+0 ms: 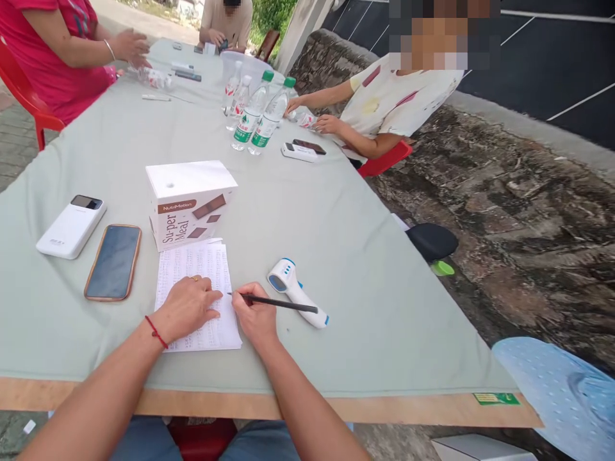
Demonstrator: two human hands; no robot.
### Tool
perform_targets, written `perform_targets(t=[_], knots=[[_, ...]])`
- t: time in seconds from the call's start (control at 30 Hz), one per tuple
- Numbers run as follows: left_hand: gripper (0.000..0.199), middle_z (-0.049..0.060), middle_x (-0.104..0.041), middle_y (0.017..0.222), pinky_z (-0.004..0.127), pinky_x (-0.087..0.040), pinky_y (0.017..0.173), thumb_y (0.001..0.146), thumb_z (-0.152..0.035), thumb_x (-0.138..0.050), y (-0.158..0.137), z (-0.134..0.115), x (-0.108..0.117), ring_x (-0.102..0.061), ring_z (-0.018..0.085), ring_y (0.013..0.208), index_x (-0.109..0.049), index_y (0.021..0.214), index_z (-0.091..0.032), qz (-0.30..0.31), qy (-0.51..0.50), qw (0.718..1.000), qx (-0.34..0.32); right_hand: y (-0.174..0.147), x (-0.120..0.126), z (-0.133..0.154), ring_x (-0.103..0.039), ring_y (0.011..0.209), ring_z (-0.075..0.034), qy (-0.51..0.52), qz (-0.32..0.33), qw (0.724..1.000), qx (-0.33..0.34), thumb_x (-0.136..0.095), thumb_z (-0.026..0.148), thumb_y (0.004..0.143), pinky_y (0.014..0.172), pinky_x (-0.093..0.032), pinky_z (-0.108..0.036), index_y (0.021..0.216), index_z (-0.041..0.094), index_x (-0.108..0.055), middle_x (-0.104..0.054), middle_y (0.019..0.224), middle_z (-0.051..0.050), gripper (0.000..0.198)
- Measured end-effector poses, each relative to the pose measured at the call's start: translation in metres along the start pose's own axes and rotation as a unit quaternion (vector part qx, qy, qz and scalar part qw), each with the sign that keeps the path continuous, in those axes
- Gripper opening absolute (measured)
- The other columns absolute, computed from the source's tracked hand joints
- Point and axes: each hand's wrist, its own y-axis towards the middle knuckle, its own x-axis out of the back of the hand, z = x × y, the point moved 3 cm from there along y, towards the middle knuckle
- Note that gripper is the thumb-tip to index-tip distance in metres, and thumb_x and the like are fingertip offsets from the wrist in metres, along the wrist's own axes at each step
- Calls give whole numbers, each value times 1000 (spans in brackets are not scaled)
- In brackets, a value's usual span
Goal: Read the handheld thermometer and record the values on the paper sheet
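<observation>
My right hand [255,315] grips a slim black pencil [288,303], its tip at the right edge of a sheet of paper [223,333] covered in rows of small handwriting. Flat on that sheet lies my left hand [189,307], thumb and forefinger stretched out toward the pencil tip. Other sheets seem to lie beneath it. Just beyond the paper stands a white box [192,205] with brown print reading "Su-per Meal". A white and blue infrared thermometer [300,294] rests to the right, partly behind the pencil.
On the left lie a phone [114,262] and a white power bank [72,227]. Farther off stand several water bottles [252,115] beside a clear plastic tub [247,64]. Another power bank [298,152] and a dark phone [310,146] sit at right. Three people sit around the cloth-covered table [384,307].
</observation>
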Motion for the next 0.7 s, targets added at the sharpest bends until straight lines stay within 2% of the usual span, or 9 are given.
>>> perform_targets(t=[0.2,0.7], knots=[[17,5,-62,91,31,-41,70,86,-32,-66,0,-4,0,-57,19,81,-65,96,-19,5,-3,1000,-6,-1,0,1,-44,51,-12,-36,34,998,41,-54,33,67,48,-38,-25,59,21,-51,-49,54,4,14],[16,5,-61,89,31,-39,66,85,-32,-67,0,-5,-2,-56,19,79,-64,95,-19,8,0,1000,-1,-3,1,-1,-43,50,-11,-55,45,996,61,-54,31,70,48,-37,-25,61,22,-50,-48,53,5,13]])
